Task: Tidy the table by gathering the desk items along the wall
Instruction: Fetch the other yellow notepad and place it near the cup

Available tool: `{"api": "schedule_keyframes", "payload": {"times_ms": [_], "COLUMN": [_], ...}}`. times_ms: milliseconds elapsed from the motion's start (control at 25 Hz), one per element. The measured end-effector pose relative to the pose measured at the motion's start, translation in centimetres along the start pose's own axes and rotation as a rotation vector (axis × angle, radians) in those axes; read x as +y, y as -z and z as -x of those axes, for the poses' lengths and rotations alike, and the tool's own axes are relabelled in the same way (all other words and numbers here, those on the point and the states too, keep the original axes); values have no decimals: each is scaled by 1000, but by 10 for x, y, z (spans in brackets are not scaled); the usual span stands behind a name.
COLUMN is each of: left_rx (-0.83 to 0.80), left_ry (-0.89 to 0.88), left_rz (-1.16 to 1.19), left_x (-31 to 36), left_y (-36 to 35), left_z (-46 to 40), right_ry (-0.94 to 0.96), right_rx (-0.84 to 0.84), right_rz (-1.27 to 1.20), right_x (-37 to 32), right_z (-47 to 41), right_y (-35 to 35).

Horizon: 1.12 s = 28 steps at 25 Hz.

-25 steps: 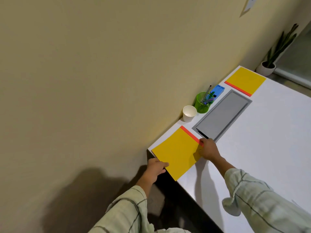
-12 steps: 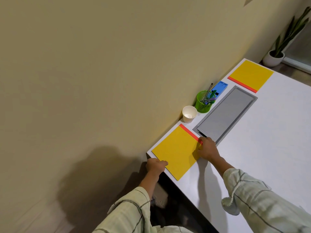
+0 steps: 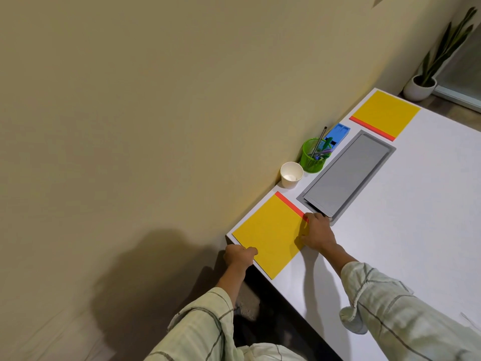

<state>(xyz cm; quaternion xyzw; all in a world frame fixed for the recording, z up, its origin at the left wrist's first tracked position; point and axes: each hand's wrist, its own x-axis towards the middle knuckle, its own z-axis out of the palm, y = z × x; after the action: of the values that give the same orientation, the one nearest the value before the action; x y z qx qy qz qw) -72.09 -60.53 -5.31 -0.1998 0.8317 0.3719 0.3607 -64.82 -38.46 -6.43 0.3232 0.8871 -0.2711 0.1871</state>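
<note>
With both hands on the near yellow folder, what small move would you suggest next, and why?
Probably let go. The near yellow folder already lies flat in the table corner along the wall, in line with the paper cup; left hand and right hand only steady its edges.

Along the wall on the white worktop (image 3: pixel 406 230) we see a yellow red-edged pad (image 3: pixel 270 234), then a white paper cup (image 3: pixel 291 175), then a green mesh pen holder (image 3: pixel 313 156).

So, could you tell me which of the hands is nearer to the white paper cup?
The right hand. It rests at the near yellow pad's red-striped end, just short of the white paper cup; the left hand is at the pad's opposite end, by the table corner.
</note>
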Motion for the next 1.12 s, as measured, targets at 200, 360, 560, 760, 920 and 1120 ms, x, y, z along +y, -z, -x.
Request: {"api": "schedule_keyframes", "payload": {"times_ms": [200,360,560,760,920,1120], "left_rx": [-20,-11,-22,28,54,5], "left_ry": [9,16,18,-40,-180,-442], "left_rz": [-25,-28,-33,-149,-349,-562], "left_x": [0,1,-1,0,5,15], "left_y": [0,-1,0,0,-3,-14], "left_z": [-2,-1,-1,3,10,23], "right_ry": [12,39,61,112,129,139], "right_rx": [-17,-19,-24,-58,-32,1], "right_rz": [56,112,125,106,60,82], "right_x": [-1,-2,-2,3,15,32], "right_z": [4,6,8,15,29,52], "right_y": [-5,-8,-9,-4,6,12]}}
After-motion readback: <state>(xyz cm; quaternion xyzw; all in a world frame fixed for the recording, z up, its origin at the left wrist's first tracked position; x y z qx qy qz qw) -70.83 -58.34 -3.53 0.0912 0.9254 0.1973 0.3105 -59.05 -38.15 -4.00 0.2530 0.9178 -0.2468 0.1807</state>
